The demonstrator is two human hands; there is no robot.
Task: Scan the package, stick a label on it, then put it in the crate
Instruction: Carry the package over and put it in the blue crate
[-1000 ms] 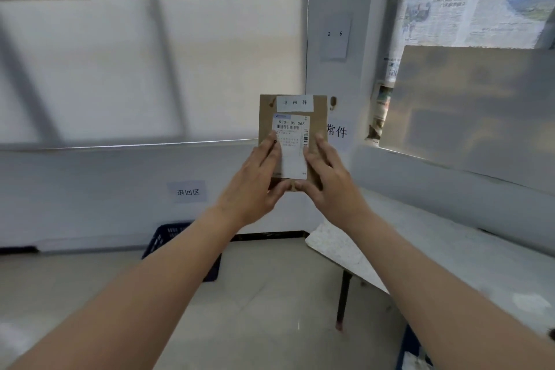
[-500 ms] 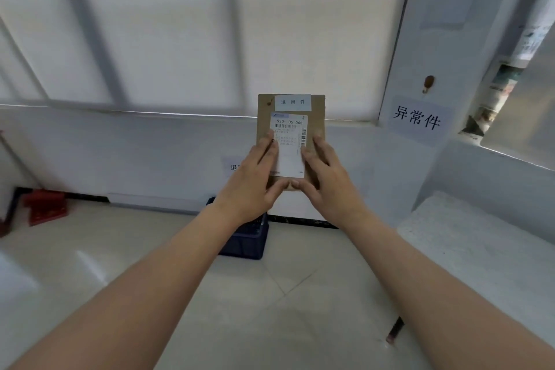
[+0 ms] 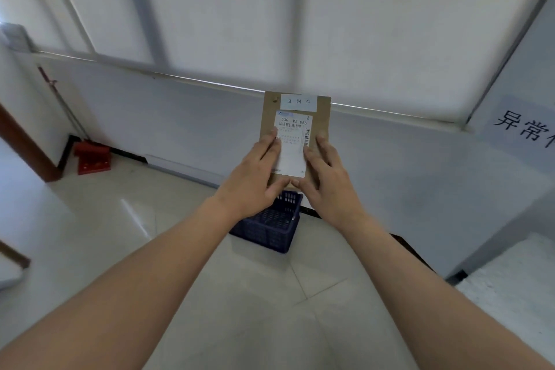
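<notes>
A flat brown cardboard package (image 3: 321,117) is held out in front of me at arm's length, its face toward me. It carries a white shipping label (image 3: 292,141) with barcodes and a small white sticker (image 3: 298,101) near its top edge. My left hand (image 3: 255,174) grips the package's lower left side, my right hand (image 3: 326,174) its lower right side, thumbs meeting at the bottom. A dark blue slotted crate (image 3: 270,225) stands on the floor against the wall, directly below the package and partly hidden by my hands.
A white table corner (image 3: 516,279) sits at the lower right. A red dustpan (image 3: 91,156) leans by the wall at the left, near a brown door frame (image 3: 18,135). A paper sign (image 3: 525,126) hangs on the right pillar. Pale floor tiles (image 3: 120,219) surround the crate.
My view has swung left and downward while both hands keep the package. The blue crate has come from the lower left to right beneath the package, and the table has slid off to the right.
</notes>
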